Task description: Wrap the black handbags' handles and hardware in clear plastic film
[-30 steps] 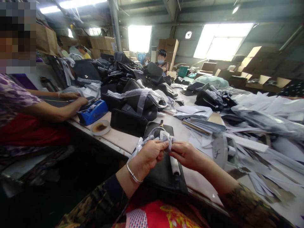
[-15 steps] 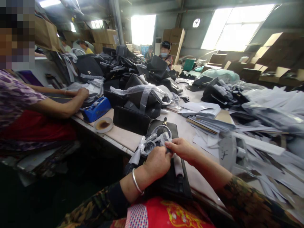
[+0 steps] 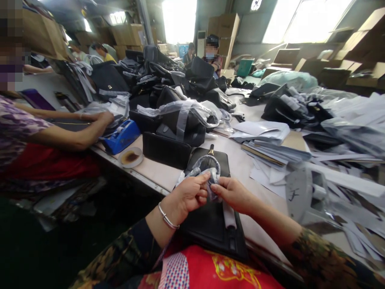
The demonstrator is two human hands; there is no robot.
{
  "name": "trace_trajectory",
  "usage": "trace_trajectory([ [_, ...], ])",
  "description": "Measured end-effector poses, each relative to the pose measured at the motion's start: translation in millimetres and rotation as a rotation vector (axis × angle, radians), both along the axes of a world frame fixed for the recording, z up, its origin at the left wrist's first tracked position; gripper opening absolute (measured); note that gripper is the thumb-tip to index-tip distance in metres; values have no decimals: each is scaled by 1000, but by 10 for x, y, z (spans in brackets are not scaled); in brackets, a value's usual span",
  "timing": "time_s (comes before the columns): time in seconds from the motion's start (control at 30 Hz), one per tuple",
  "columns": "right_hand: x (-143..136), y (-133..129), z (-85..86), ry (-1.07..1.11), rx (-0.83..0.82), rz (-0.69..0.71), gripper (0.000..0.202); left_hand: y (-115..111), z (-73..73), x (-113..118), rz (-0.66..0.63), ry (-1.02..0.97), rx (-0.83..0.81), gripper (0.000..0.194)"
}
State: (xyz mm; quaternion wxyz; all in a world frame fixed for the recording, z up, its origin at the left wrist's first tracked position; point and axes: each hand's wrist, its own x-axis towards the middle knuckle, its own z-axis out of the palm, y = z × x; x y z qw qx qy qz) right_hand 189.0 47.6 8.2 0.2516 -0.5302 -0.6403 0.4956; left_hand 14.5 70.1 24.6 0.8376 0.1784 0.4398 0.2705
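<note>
A black handbag (image 3: 207, 224) lies at the table's front edge, close to my body. Its handle, wrapped in clear plastic (image 3: 213, 161), loops up over the bag's far part. My left hand (image 3: 192, 192), with a silver bangle at its wrist, pinches the wrapped handle between thumb and forefinger. From the other side my right hand (image 3: 233, 192) grips the same wrapping, its fingertips almost meeting those of the left. A white-wrapped strip (image 3: 229, 216) lies along the bag's right side. My fingers hide part of the wrapping between them.
A blue tape dispenser (image 3: 122, 136) and a tape roll (image 3: 130, 157) stand to the left, near a co-worker's arm (image 3: 78, 134). Black bags (image 3: 180, 120) pile up ahead. To the right are a white tape dispenser (image 3: 300, 192) and heaped paper sheets (image 3: 261, 132).
My left hand has turned and lifted, its fingers now showing from the side. The right hand stays on the wrapping. The view has tipped slightly downward.
</note>
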Motion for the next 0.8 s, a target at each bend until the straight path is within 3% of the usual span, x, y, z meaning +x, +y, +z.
trace_trajectory([
  [0.1,-8,-5,82,-396,180,156,32,0,-53,104,2,112,21,29],
  [0.2,-25,-7,183,-701,270,299,36,-72,-110,173,-13,182,157,29],
  [0.33,13,75,228,-660,272,426,35,-125,-196,172,15,264,302,35],
  [0.4,65,146,212,-489,166,375,38,-122,-226,149,52,284,351,36],
  [0.5,118,231,176,-274,-76,106,51,-127,-246,134,83,355,418,35],
  [0.57,103,257,160,-251,-138,-6,55,-154,-253,152,44,456,496,34],
  [0.7,-7,271,144,-366,-68,44,49,-210,-250,208,-109,600,716,29],
  [0.8,-45,259,138,-265,-106,0,48,-198,-228,199,-179,628,829,26],
])
